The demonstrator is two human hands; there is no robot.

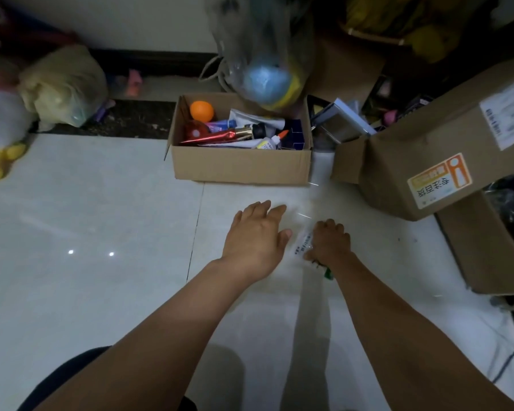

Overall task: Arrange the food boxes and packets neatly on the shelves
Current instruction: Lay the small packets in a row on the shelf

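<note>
Head view showed the right hand (330, 241) gripping a clear packet (301, 246) above the floor (101, 218), probably for shelving; left hand (257, 235) spread beside it.

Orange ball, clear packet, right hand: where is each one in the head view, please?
orange ball (201, 110): head view, middle of its round surface.
clear packet (302, 245): head view, on its white label.
right hand (330, 242): head view, back of the hand, gripping the packet.

You can read nothing for certain. On the large cardboard box (422, 137) at the right edge of the floor (101, 203), an orange-and-white sticker (439, 180) carries bold Chinese characters, upside down to you. The box's white shipping label (506, 115) is blurred. The print on the clear packet (301, 246) in your right hand (330, 243) is too small to read.
</note>
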